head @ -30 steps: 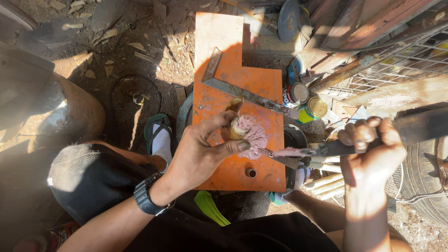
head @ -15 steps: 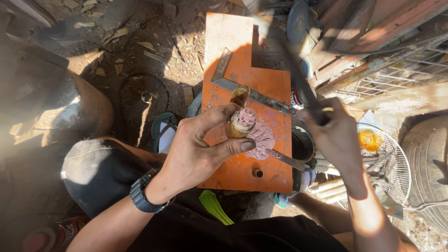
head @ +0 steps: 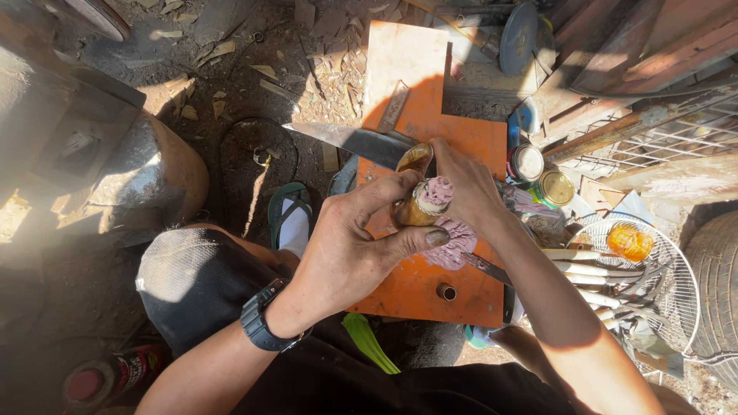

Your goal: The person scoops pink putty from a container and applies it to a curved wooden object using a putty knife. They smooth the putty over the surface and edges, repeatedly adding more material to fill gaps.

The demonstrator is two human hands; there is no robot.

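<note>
The floor (head: 231, 69) is bare dark earth, covered with wood chips and small scraps. Strong sunlight comes from the upper side and makes hard shadows; the left part stays mostly in shade. An orange board (head: 430, 284) lies flat as the work surface. At the left stands a big rounded metal drum (head: 154, 177). At the upper right lean reddish wooden planks (head: 653, 46) and a wire grid (head: 676, 131). A round white wire guard (head: 661, 284) lies at the right, just beside a dark tyre (head: 715, 277).
</note>
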